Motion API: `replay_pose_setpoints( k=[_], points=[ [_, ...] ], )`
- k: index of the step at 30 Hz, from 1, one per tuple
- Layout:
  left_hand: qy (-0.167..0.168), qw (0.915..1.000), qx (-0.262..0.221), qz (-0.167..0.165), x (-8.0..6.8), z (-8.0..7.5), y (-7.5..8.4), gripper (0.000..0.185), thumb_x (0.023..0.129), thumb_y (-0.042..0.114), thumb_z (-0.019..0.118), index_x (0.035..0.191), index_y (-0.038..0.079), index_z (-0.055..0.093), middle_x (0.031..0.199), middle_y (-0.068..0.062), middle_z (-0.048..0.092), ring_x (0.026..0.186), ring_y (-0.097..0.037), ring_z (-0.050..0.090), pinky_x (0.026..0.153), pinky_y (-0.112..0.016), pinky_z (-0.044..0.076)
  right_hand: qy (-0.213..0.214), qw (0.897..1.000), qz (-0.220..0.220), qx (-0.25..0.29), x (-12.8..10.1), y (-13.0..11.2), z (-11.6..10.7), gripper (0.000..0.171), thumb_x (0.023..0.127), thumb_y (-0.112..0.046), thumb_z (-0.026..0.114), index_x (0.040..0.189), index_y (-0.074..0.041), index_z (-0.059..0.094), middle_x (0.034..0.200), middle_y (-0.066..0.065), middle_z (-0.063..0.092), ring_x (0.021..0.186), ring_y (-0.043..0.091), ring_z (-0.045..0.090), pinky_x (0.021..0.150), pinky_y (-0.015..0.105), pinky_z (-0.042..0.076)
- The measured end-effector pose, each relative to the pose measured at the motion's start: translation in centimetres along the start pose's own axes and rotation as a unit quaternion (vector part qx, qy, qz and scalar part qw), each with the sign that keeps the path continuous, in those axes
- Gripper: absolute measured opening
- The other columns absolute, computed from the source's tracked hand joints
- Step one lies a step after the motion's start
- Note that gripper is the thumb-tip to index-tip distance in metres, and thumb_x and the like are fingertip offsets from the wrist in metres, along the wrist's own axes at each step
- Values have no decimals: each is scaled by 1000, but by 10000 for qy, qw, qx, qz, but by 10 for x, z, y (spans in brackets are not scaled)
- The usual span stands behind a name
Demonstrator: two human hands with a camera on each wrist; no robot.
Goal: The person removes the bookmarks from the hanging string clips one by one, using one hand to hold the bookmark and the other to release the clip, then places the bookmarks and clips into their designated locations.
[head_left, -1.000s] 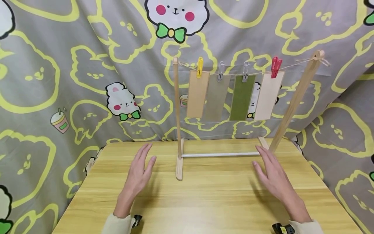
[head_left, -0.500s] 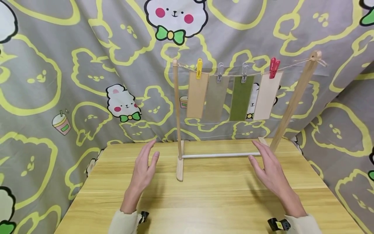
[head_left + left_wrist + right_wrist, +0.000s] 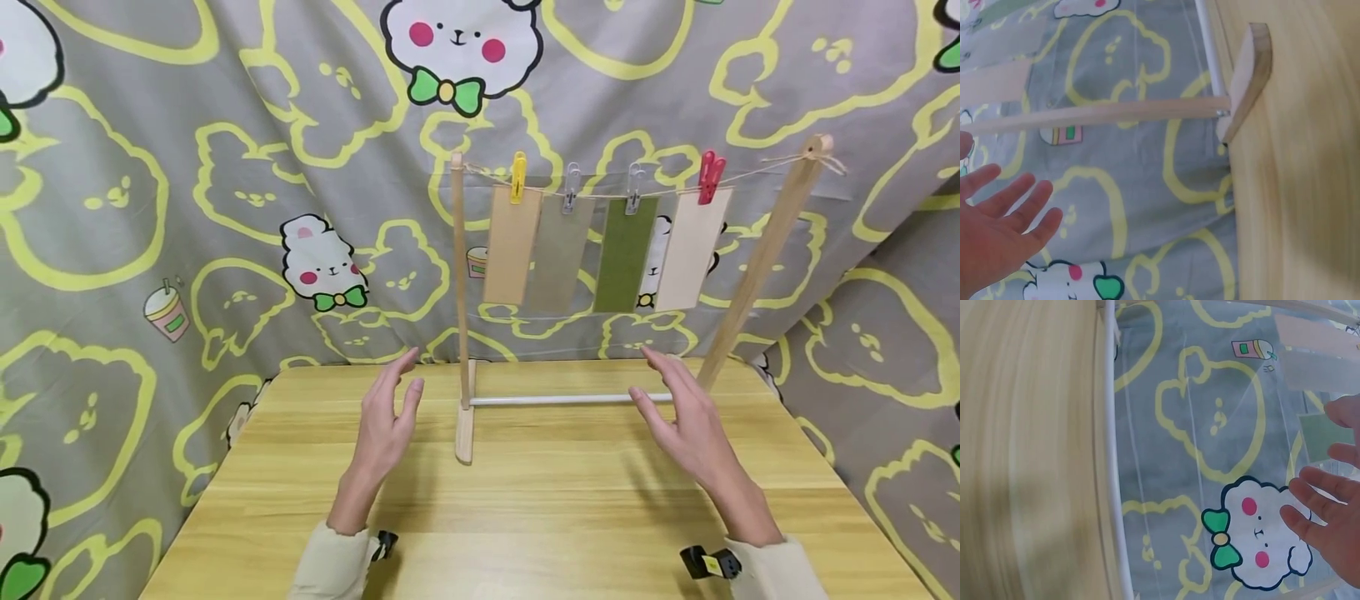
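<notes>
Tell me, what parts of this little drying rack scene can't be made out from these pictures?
- Head view: the rack's right foot is mostly hidden behind the right hand.
- Left wrist view: the left hand is cut off by the frame edge; the table is blurred.
- Right wrist view: only the fingers show; the hanging strips are cut off and blurred.

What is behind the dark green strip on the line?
Behind the green strip hangs the patterned cloth. A white bear print shows beside the strip's right edge; the rest of that print is covered.
</notes>
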State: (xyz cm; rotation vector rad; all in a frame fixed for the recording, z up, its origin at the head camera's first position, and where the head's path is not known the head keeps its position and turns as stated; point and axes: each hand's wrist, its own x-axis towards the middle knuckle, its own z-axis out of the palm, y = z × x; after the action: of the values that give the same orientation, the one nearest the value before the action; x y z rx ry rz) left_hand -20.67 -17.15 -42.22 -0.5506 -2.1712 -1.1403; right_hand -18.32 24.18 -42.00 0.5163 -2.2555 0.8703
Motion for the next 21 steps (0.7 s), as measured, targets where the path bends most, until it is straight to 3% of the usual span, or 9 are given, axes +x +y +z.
replay_pose_setpoints(
  k=[5,14,21],
  points=[
    [119,9996,-228,102,6,7,5,40,106,13,57,144,3,56,139,-9,62,124,-29,59,101,-51,48,68,9998,-142,75,5,-6,2,66,93,-5,73,153,-13,48,143,13,58,124,34,57,105,18,36],
    [281,9982,-459,269,25,16,19,37,105,14,58,141,4,58,136,-7,64,120,-31,62,101,-41,50,308,9986,-290,323,17,-16,-1,65,91,1,73,151,-11,51,134,15,62,119,34,58,104,14,38],
    [514,9948,-830,288,30,23,24,34,104,9,60,137,3,62,129,-8,67,116,-29,63,97,-45,54,312,9983,-386,315,23,-22,1,65,90,0,74,150,-12,52,134,14,63,118,32,59,104,12,37]
  ],
)
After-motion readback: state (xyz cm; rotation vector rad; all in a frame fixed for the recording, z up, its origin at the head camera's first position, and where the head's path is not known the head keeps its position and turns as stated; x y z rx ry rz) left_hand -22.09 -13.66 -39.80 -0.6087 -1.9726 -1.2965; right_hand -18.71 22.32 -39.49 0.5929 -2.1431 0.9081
